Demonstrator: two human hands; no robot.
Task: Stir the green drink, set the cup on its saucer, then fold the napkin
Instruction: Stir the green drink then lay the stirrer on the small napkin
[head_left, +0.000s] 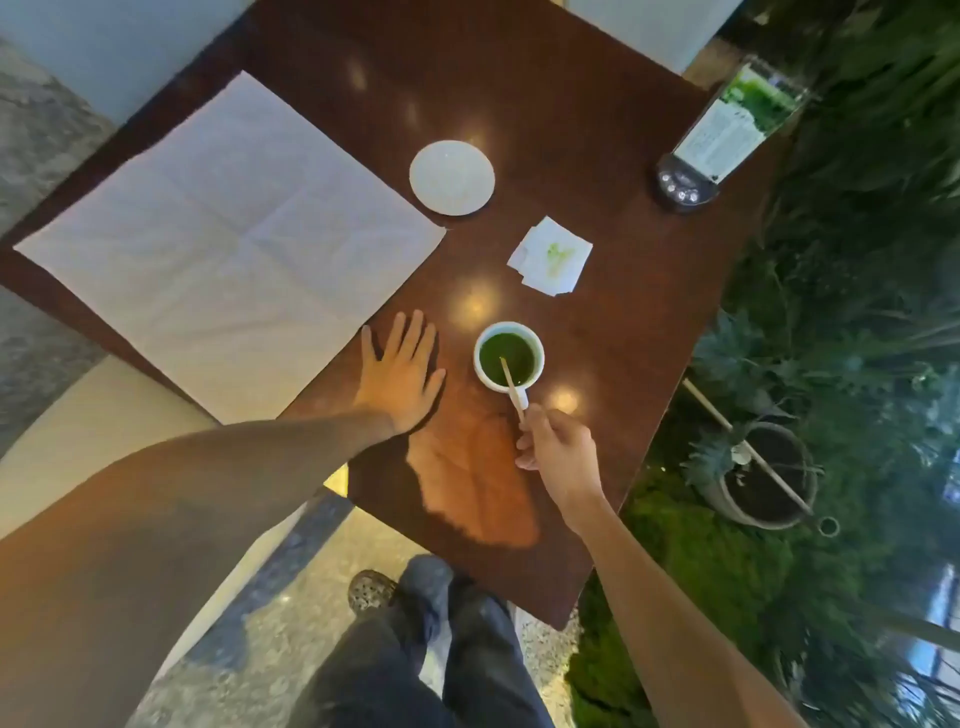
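We pinch the stick (511, 382) in our right grip (558, 449), tip in the cup (508, 356), to stir. Left grip (397, 371) lies flat beside the cup, steadying us. Saucer (451, 176) and napkin (228, 244) wait beyond the cup.

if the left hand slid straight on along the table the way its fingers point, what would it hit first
Probably nothing soon. The left hand lies flat on the table, fingers pointing toward the saucer, with bare wood between. The saucer looks first in line; the large napkin lies just left of that path.
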